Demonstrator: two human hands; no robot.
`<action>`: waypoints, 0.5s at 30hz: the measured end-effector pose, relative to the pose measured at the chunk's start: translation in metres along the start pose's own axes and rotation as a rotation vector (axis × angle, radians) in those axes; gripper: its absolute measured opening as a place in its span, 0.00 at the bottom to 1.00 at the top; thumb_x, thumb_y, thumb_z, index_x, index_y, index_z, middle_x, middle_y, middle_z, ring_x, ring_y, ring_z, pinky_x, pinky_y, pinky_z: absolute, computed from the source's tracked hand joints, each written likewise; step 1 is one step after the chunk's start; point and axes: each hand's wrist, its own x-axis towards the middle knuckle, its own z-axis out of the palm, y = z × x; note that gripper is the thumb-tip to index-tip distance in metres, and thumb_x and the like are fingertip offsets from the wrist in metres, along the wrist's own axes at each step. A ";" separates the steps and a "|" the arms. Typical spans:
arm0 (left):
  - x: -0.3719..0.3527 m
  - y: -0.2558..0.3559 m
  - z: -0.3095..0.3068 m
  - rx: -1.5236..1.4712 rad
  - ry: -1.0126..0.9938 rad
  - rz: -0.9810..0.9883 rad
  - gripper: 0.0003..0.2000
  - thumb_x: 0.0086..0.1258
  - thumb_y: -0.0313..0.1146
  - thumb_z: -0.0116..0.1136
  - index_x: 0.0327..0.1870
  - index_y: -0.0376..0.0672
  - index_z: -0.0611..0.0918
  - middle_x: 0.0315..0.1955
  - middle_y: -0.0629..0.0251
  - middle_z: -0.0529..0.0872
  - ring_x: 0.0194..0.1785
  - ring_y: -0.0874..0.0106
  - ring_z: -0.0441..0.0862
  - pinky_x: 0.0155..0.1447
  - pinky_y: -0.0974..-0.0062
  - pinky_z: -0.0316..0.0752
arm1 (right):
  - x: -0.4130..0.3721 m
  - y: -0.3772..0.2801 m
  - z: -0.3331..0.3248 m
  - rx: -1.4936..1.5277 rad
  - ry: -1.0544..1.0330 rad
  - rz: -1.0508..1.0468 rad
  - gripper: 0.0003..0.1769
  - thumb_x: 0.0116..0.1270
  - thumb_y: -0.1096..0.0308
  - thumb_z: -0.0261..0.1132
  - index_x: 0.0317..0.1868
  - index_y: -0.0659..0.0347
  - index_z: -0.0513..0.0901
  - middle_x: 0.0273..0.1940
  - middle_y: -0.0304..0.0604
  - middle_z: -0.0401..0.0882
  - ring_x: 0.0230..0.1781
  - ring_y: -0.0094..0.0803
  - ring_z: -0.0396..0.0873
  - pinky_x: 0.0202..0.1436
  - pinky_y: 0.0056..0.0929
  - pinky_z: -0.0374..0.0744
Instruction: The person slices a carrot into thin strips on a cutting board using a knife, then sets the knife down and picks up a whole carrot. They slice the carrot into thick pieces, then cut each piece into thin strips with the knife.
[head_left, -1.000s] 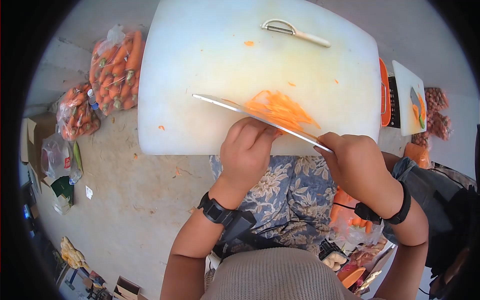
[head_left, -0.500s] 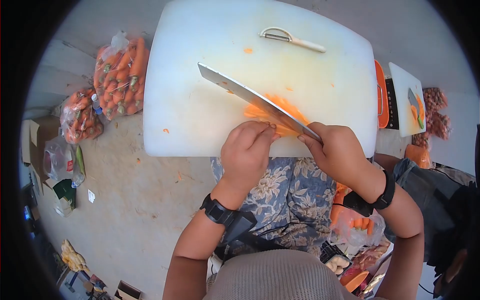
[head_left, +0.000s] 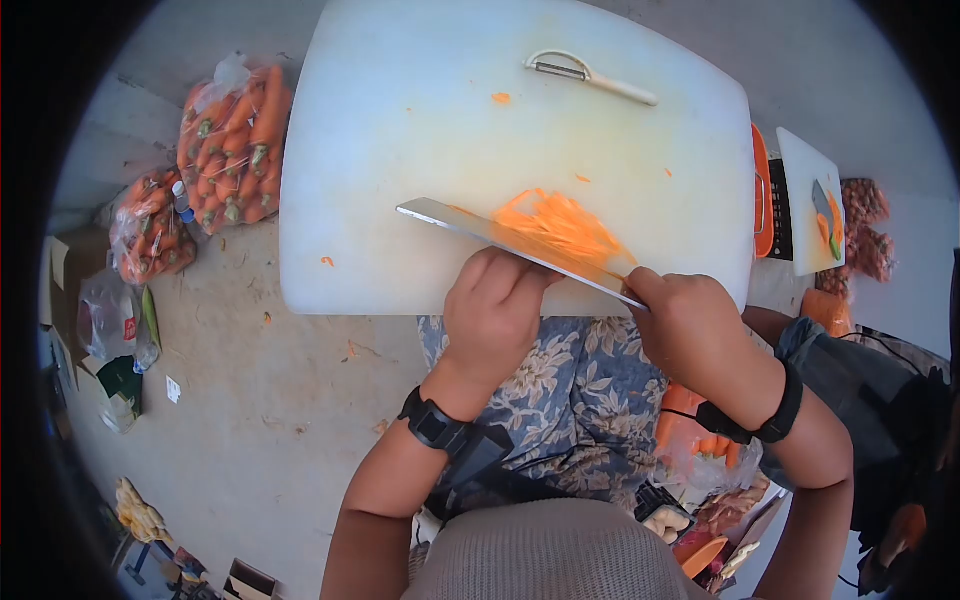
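My right hand (head_left: 690,320) is closed round the handle end of a broad-bladed knife (head_left: 515,245). The blade lies slantwise near the front edge of a white cutting board (head_left: 370,150). On the blade's far side is a heap of thin orange carrot strips (head_left: 560,222). My left hand (head_left: 495,310) has its fingers curled together against the near side of the blade, at the board's front edge. The blade and my own knuckles hide whatever those fingertips hold. Farther up the board lies a white Y-shaped peeler (head_left: 610,86).
Bags of whole carrots (head_left: 235,150) stand on the floor to the left. At the right are an orange container (head_left: 764,190) and a second cutting board (head_left: 800,215) with a knife on it. Another person's dark clothing (head_left: 860,400) shows at lower right.
The knife has swung nearer to me, its blade now tilted and lying in front of the carrot strips. More of the strip heap shows. My left fingers stay near the board's front edge.
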 end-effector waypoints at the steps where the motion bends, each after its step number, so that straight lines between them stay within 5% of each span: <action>1: 0.000 0.000 0.000 -0.007 -0.014 -0.007 0.08 0.51 0.23 0.67 0.34 0.40 0.86 0.35 0.66 0.83 0.40 0.65 0.81 0.40 0.70 0.78 | 0.004 -0.001 0.005 0.021 0.017 -0.004 0.06 0.57 0.72 0.64 0.36 0.62 0.79 0.21 0.50 0.79 0.22 0.48 0.80 0.28 0.43 0.78; 8: -0.003 -0.001 0.006 -0.023 0.041 -0.006 0.08 0.52 0.25 0.68 0.34 0.40 0.85 0.35 0.66 0.83 0.42 0.65 0.81 0.42 0.71 0.78 | 0.006 -0.006 0.011 0.183 0.198 0.006 0.04 0.59 0.70 0.64 0.34 0.61 0.80 0.22 0.52 0.80 0.23 0.49 0.81 0.29 0.44 0.78; 10: -0.002 -0.001 0.004 -0.010 0.046 0.007 0.08 0.52 0.25 0.68 0.34 0.40 0.86 0.35 0.66 0.83 0.43 0.65 0.81 0.42 0.71 0.78 | 0.000 -0.009 0.004 0.159 0.140 0.035 0.08 0.65 0.68 0.64 0.41 0.62 0.82 0.21 0.53 0.78 0.23 0.52 0.79 0.29 0.45 0.77; 15: -0.003 0.002 0.002 0.040 0.044 0.022 0.07 0.52 0.26 0.68 0.34 0.40 0.86 0.35 0.67 0.83 0.45 0.65 0.81 0.43 0.71 0.78 | -0.018 -0.014 -0.005 0.054 0.085 0.055 0.07 0.65 0.67 0.65 0.39 0.62 0.82 0.21 0.53 0.79 0.23 0.51 0.80 0.29 0.44 0.78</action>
